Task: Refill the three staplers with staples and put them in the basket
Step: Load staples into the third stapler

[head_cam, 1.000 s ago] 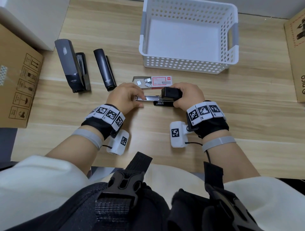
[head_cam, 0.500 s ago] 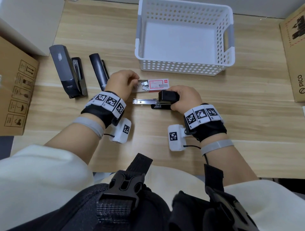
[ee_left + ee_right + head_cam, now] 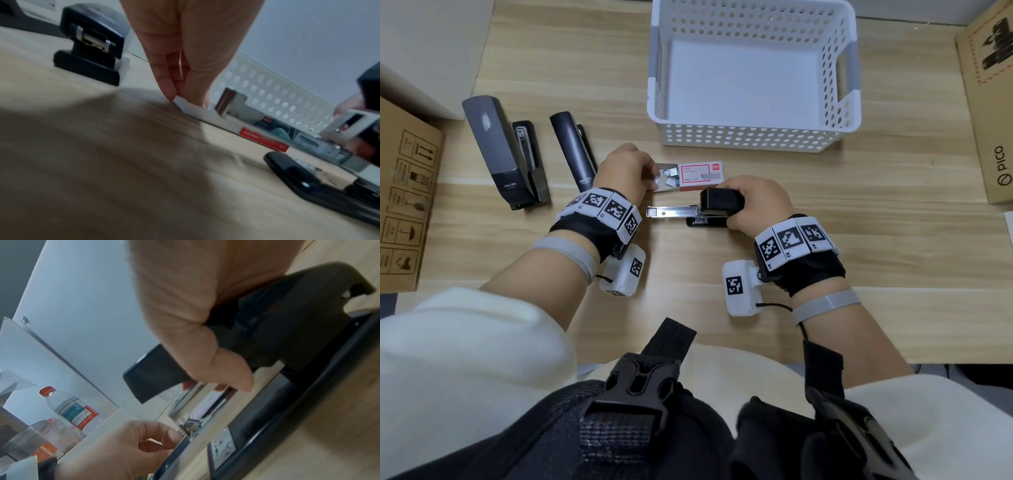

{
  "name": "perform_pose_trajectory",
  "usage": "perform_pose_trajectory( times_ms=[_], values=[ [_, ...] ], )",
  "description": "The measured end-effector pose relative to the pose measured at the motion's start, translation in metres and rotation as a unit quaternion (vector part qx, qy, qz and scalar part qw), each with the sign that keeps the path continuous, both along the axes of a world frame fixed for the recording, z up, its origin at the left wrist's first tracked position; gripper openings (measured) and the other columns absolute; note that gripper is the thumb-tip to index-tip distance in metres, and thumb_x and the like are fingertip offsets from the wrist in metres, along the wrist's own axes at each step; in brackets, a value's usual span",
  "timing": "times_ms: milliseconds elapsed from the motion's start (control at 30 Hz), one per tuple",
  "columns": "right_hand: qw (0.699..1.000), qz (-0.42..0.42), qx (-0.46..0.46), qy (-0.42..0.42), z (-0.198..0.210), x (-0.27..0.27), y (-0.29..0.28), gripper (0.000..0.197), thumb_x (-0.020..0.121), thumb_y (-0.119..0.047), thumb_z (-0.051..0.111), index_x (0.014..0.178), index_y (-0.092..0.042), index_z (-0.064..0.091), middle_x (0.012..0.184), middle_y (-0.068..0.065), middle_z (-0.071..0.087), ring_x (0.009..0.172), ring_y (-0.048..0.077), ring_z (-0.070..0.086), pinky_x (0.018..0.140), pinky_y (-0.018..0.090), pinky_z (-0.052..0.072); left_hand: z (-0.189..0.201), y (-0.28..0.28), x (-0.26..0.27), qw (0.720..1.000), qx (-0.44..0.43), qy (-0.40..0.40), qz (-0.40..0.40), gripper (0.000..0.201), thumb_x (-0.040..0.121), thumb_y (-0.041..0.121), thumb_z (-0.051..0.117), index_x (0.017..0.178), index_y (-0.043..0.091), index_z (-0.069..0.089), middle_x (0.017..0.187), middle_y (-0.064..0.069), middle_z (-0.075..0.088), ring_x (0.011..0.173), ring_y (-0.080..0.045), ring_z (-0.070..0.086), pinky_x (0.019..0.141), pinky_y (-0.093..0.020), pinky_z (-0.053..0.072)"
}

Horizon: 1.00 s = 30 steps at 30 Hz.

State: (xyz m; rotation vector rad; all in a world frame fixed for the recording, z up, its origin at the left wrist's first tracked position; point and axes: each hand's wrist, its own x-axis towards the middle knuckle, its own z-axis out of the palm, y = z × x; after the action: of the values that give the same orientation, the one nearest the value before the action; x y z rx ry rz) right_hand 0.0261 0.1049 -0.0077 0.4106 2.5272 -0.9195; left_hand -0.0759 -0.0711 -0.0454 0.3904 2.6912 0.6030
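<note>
On the wooden table [image 3: 859, 205], just in front of the white basket [image 3: 753, 138], the left hand [image 3: 625, 171] is reached forward to the open staple box [image 3: 690, 176], its fingertips [image 3: 170, 93] pinched together on the tray's pale edge. The opened stapler [image 3: 709, 210] is gripped by the right hand [image 3: 756, 205], fingers curled round its raised black top, its metal rail laid bare. Two other staplers [image 3: 510, 154] are set well to the left.
</note>
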Motion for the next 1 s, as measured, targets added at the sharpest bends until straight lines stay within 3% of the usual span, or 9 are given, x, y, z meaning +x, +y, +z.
perform_pose_trajectory(
  times_ms=[133,367,467,600,867,1000],
  values=[
    [1.000,0.002,0.002,-0.001,-0.001,0.000,0.000,0.052,0.068,0.000,0.061,0.111,-0.028,0.063,0.115,-0.003,0.065,0.108,0.021,0.058,0.089,0.028,0.043,0.001,0.000,0.000,1.000,0.006,-0.008,0.000,0.011,0.078,0.011,0.066,0.089,0.010,0.066,0.104,-0.010,0.056,0.097,-0.027,0.055,0.079,-0.027,0.037],
    [1.000,-0.001,0.003,-0.002,-0.003,0.000,0.000,0.051,0.067,0.000,0.061,0.109,-0.029,0.064,0.112,-0.003,0.066,0.105,0.022,0.059,0.081,0.023,0.039,0.014,0.001,0.006,0.999,0.043,-0.017,0.013,0.017,0.091,0.012,0.049,0.098,0.008,0.064,0.110,-0.014,0.061,0.104,-0.031,0.054,0.091,-0.035,0.042],
    [1.000,-0.001,0.001,0.000,-0.002,0.000,-0.001,0.052,0.067,0.000,0.061,0.109,-0.029,0.064,0.112,-0.002,0.066,0.105,0.022,0.059,0.084,0.026,0.042,0.016,-0.003,0.013,0.996,0.088,0.001,0.000,0.016,0.090,0.014,0.050,0.097,0.009,0.063,0.105,-0.011,0.063,0.100,-0.025,0.056,0.085,-0.027,0.039],
    [1.000,0.004,0.005,0.003,0.001,0.001,-0.001,0.051,0.068,0.000,0.062,0.110,-0.027,0.063,0.113,-0.001,0.066,0.106,0.023,0.058,0.087,0.027,0.043,0.021,-0.006,0.021,0.990,0.137,-0.008,0.019,0.013,0.088,0.018,0.050,0.090,0.012,0.062,0.089,-0.003,0.062,0.083,-0.016,0.053,0.074,-0.021,0.036],
    [1.000,0.006,0.018,0.004,0.002,0.003,-0.003,0.049,0.068,-0.001,0.063,0.110,-0.026,0.063,0.111,0.000,0.066,0.103,0.024,0.058,0.080,0.023,0.038,0.025,-0.013,0.030,0.983,0.180,-0.024,0.030,0.015,0.085,0.018,0.059,0.099,0.012,0.059,0.072,0.010,0.053,0.070,-0.010,0.051,0.069,-0.020,0.041],
    [1.000,0.005,0.018,0.004,0.001,0.003,-0.004,0.049,0.067,-0.001,0.063,0.109,-0.026,0.064,0.108,0.000,0.067,0.102,0.024,0.059,0.079,0.023,0.038,0.022,-0.014,0.033,0.983,0.177,-0.021,0.038,0.012,0.082,0.018,0.063,0.093,0.012,0.062,0.068,0.013,0.052,0.068,-0.007,0.051,0.066,-0.007,0.038]
  ],
)
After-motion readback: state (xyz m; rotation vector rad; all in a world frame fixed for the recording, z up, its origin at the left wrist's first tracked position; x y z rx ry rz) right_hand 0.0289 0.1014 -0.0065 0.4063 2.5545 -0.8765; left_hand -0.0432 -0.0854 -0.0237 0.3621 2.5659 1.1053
